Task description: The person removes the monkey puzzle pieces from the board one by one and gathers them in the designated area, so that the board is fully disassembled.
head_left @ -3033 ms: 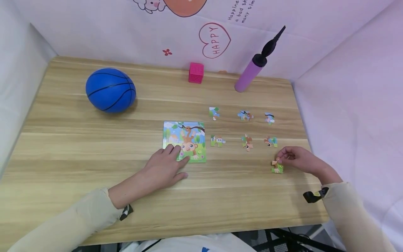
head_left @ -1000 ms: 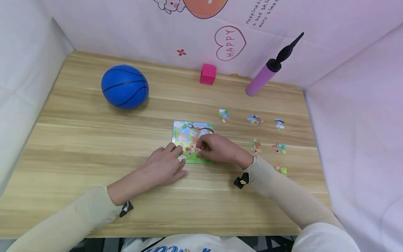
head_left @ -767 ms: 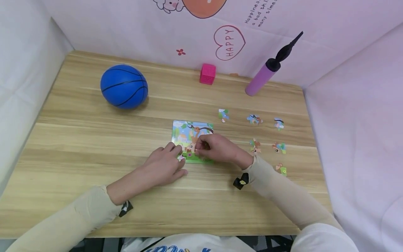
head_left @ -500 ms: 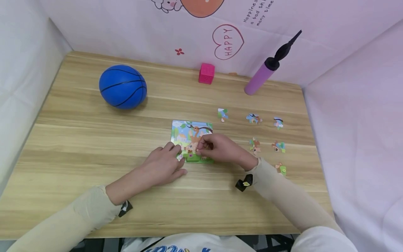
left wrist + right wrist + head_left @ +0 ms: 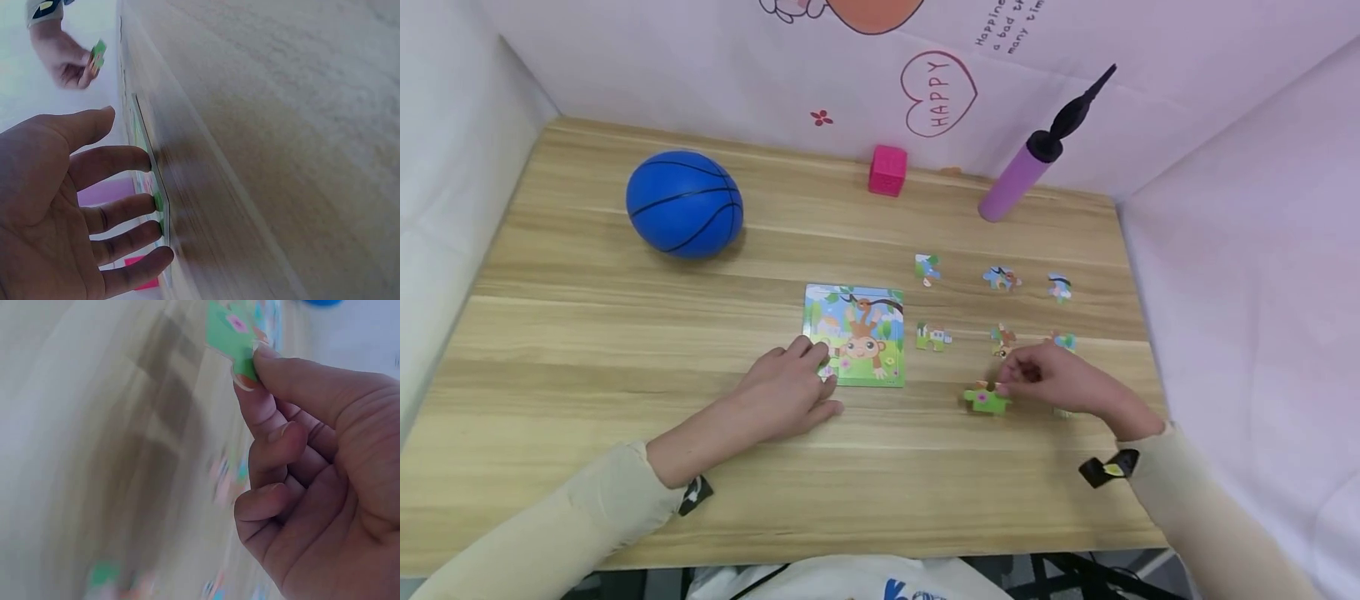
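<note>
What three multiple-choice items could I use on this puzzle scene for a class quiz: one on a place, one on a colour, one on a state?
1. Where does the left hand rest?
A. on the ball
B. on the lower left corner of the puzzle board
C. on the pump

2. What colour is the ball?
A. blue
B. red
C. yellow

3. What is the right hand doing?
A. lying flat and holding nothing
B. gripping the cube
C. pinching a green puzzle piece

Answers:
1 B: its fingers lie on that corner.
2 A: it is blue with black lines.
3 C: the right wrist view shows thumb and forefinger pinching the piece.
</note>
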`<state>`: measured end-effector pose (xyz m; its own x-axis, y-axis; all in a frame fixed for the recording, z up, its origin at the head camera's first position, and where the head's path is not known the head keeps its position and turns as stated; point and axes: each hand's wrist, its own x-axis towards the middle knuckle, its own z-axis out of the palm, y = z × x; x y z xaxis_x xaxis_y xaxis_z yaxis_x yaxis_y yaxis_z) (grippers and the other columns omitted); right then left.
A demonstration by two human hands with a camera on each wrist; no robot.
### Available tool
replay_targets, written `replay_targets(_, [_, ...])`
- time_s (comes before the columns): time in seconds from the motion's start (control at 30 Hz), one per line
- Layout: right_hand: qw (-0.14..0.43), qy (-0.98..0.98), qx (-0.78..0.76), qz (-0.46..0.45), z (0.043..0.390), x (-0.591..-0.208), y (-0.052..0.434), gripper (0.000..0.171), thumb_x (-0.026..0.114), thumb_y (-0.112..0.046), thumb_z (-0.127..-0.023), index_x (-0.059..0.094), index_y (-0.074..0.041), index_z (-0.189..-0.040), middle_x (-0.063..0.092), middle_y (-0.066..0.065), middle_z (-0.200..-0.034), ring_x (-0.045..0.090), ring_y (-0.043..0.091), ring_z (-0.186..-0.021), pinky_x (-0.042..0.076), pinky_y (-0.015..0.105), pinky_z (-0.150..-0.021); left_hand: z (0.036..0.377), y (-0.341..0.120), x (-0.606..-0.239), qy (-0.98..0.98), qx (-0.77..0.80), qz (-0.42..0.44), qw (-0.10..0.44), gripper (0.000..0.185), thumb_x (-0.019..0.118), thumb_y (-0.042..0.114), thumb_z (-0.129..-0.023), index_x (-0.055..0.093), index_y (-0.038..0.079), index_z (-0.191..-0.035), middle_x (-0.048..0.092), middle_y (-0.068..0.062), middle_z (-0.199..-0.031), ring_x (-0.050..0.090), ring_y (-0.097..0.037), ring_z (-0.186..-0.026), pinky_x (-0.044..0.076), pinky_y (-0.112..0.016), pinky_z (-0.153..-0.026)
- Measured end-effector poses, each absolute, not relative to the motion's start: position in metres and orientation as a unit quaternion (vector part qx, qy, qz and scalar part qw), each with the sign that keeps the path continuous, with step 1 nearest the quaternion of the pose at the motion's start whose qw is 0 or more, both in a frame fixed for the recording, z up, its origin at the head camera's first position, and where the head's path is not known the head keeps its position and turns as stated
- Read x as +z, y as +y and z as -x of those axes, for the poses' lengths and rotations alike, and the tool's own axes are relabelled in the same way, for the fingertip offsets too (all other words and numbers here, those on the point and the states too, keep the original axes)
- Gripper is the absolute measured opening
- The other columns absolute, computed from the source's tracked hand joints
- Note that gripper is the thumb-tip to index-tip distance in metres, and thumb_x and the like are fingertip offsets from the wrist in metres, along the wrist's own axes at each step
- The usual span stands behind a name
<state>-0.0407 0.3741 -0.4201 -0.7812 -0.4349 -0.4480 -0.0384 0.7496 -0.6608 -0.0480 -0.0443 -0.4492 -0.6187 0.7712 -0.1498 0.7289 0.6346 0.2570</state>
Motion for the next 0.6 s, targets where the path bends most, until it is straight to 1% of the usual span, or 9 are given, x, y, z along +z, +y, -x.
replay_targets(0.2, [0.318,0.889,-0.317,0.083,0.024,-0.429,0.406,0.013,0.073,-0.025,-0.096,0.071,-0.012,-0.097,0.067,0.002,-0.083,0.057,0.017,-0.071,0.047,0.028,-0.063,0.048,-0.045,-0.450,0.897,0.083,-0.415,0.125,0.044,0.059,0.052,-0.100,0.079,0.017,-0.116,0.057,-0.009,-0.120,0.048,-0.027,-0.104,0.049,-0.040,-0.073])
replay_targets(0.47, [0.300,0.902,-0.303,0.074,0.021,-0.438,0.409,0.010,0.073,-0.023,-0.097,0.072,-0.013,-0.096,0.067,-0.001,-0.086,0.060,0.016,-0.075,0.049,0.029,-0.067,0.047,-0.044,-0.452,0.898,0.081,-0.415,0.122,0.045,0.059,0.052,-0.100,0.079,0.016,-0.117,0.057,-0.009,-0.121,0.047,-0.026,-0.105,0.050,-0.040,-0.075])
replay_targets(0.6, [0.292,0.907,-0.295,0.076,0.021,-0.438,0.408,0.008,0.073,-0.020,-0.096,0.072,-0.012,-0.095,0.067,-0.002,-0.086,0.060,0.016,-0.076,0.049,0.029,-0.068,0.047,-0.044,-0.452,0.898,0.081,-0.417,0.118,0.044,0.059,0.052,-0.100,0.079,0.016,-0.117,0.057,-0.009,-0.120,0.048,-0.026,-0.104,0.050,-0.040,-0.073])
